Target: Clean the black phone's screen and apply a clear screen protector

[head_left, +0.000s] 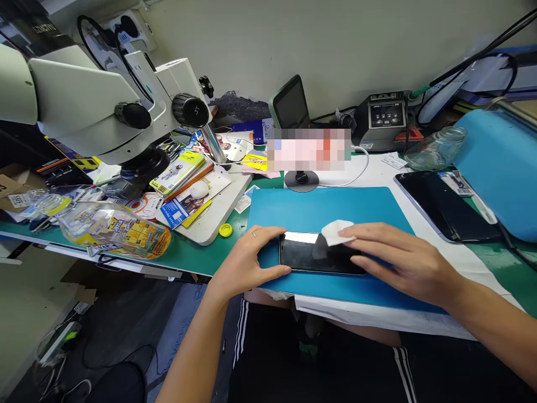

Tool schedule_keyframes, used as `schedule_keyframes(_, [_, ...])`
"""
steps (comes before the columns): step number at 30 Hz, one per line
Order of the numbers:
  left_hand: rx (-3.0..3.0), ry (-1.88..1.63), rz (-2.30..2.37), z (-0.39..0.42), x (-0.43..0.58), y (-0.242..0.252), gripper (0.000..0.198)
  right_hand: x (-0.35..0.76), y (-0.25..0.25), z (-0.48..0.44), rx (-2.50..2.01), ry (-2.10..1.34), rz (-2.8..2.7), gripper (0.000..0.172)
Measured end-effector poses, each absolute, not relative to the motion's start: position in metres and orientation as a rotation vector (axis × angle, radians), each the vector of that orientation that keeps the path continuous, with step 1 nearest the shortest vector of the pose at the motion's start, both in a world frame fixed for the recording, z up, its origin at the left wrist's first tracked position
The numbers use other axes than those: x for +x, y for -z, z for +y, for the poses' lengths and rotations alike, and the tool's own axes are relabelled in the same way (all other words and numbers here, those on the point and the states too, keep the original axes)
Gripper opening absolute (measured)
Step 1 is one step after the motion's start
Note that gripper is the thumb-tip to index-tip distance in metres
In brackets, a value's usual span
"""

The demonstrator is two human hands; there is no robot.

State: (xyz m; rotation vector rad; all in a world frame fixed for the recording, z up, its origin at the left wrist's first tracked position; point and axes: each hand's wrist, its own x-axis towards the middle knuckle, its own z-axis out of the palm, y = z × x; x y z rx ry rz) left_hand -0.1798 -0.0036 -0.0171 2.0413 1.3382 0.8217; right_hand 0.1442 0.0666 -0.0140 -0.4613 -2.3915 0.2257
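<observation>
On a blue mat (327,207) lies a smartphone (310,254), its dark glossy screen facing up and reflecting light. My left hand (249,257) grips the phone's left end, thumb at the near edge and index finger at the far edge. A small white wipe (335,232) is pinched in the fingers of my right hand (398,260), just over the right part of the screen. Whether the wipe touches the glass, I cannot tell. My right fingers cover the phone's right end.
A microscope (92,101) overhangs the left side, near a plastic bottle (117,226) and stacked booklets (180,173). A yellow cap (225,230) lies left of the mat. Another phone (447,204), a glass jar (438,148) and a black control box (381,120) are to the right.
</observation>
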Motion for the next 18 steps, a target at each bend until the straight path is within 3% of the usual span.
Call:
schedule_keyframes(10, [2.077, -0.802, 1.35, -0.0045, -0.1792, 0.0189, 0.05, 0.1536, 0.0117, 0.0672, -0.658, -0.105, -2.322, 0.039])
schedule_keyframes(18, [2.061, -0.764, 1.377, -0.0049, -0.1776, 0.0181, 0.051, 0.1508, 0.0081, 0.0643, -0.654, -0.356, -2.384, 0.053])
